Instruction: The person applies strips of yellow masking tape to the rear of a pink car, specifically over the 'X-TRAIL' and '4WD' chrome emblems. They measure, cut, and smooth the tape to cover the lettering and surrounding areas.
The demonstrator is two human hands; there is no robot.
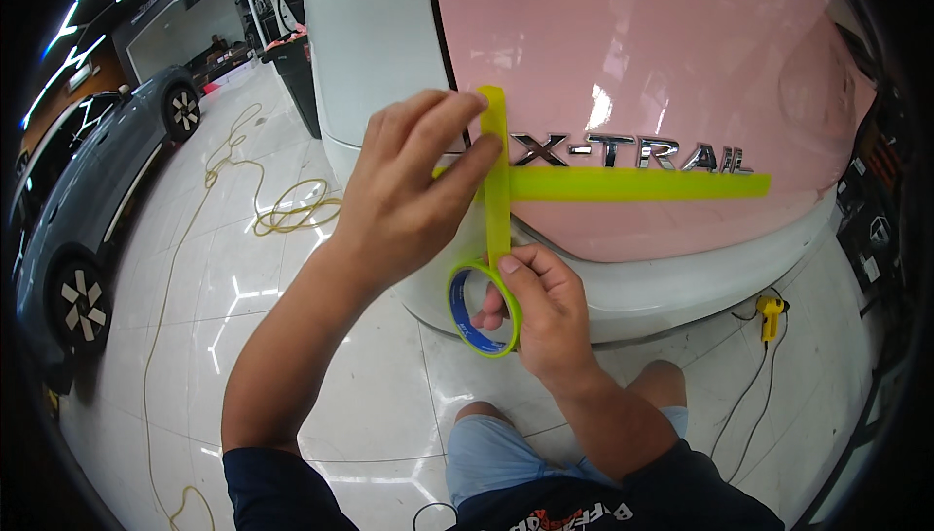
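Chrome lettering (pixel 643 153) sits directly above lime tape (pixel 642 184).

Chrome raised capital letters with a dash (pixel 611 151) stand in a row on the pink rear panel (pixel 623 64) of the car, just above the horizontal strip of yellow-green tape (pixel 632 183). Small pale printing runs along the blue inner core (pixel 461 309) of the tape roll, too small to make out. White and red lettering, partly cut off, marks the dark shirt (pixel 501 513).
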